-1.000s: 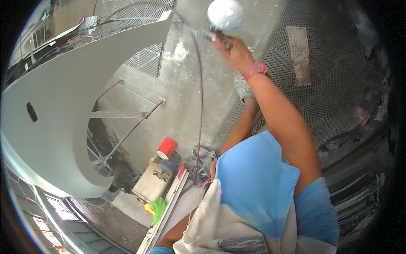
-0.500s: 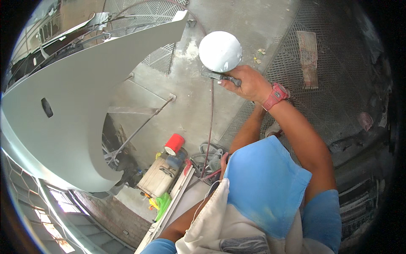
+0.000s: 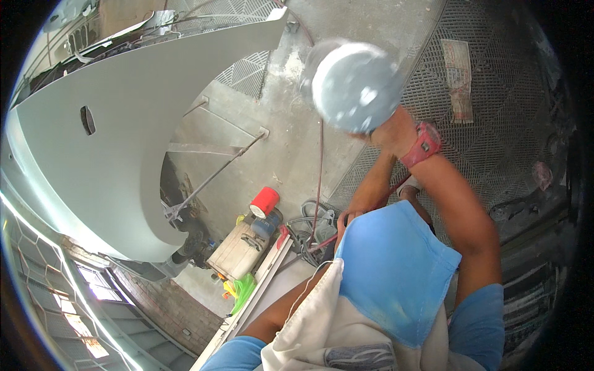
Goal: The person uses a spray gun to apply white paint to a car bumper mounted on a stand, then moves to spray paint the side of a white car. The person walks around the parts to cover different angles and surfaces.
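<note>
A spray gun with a round silver-white cup is in my right hand. Its wide lid is smeared by motion and covers the gun body and most of my fingers. A red watch sits on that wrist. To the left stands a large pale grey car body panel, apart from the gun, with a small oval slot. My left hand is low beside my blue and white shirt, partly hidden by it. Its curled fingers are at a dark red hose.
Metal stand legs reach out beneath the panel. Below them are a red can, a cream box and a green bag. Plastic floor grating lies to the right with a flattened paper bag. Another hose crosses the concrete.
My right hand and the spray gun have moved right, and the cup now hides the gun body seen before. The whole view has shifted slightly, with the panel appearing further right.
</note>
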A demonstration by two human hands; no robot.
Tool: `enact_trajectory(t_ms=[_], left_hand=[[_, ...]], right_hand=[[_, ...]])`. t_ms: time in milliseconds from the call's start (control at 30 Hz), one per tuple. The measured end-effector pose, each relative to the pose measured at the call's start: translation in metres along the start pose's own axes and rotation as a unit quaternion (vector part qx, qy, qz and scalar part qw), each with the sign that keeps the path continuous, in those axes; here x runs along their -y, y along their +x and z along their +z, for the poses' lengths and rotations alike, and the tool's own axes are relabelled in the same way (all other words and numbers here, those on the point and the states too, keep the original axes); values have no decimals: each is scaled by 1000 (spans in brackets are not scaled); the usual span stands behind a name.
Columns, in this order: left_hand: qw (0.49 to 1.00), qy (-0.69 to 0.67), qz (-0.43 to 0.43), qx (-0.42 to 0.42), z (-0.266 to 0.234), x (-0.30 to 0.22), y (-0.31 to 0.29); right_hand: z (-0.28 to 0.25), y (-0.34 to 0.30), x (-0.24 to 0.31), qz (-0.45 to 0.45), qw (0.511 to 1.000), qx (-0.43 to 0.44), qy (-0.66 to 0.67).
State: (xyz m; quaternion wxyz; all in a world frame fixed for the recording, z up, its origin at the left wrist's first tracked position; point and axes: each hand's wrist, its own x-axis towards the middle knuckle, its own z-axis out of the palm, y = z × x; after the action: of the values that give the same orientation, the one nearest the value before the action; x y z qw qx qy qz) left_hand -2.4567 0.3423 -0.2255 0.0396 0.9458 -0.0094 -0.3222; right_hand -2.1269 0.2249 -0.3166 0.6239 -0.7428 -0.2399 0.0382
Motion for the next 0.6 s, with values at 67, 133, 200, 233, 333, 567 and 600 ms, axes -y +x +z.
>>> enact_trajectory(t_ms=[67,133,200,233,333,567,600], left_hand=[[1000,0,2,-6,2,-2,-1],[1000,-1,2,-11,5,-5,-2],[1000,-3,2,-17,9,-8,-4],[1000,-5,3,-22,11,-9,-4],[999,-9,3,-34,16,-12,-7],[998,-23,2,-62,22,-15,-11],[998,-25,3,-65,23,-16,-12]], right_hand=[[14,-11,8,-5,998,43,35],[27,-18,14,-4,997,43,68],[32,-23,17,-3,998,31,54],[31,-23,16,-6,999,29,23],[23,-14,16,-5,997,-38,-63],[-19,17,62,29,994,-86,-58],[-22,17,72,37,997,-62,-30]])
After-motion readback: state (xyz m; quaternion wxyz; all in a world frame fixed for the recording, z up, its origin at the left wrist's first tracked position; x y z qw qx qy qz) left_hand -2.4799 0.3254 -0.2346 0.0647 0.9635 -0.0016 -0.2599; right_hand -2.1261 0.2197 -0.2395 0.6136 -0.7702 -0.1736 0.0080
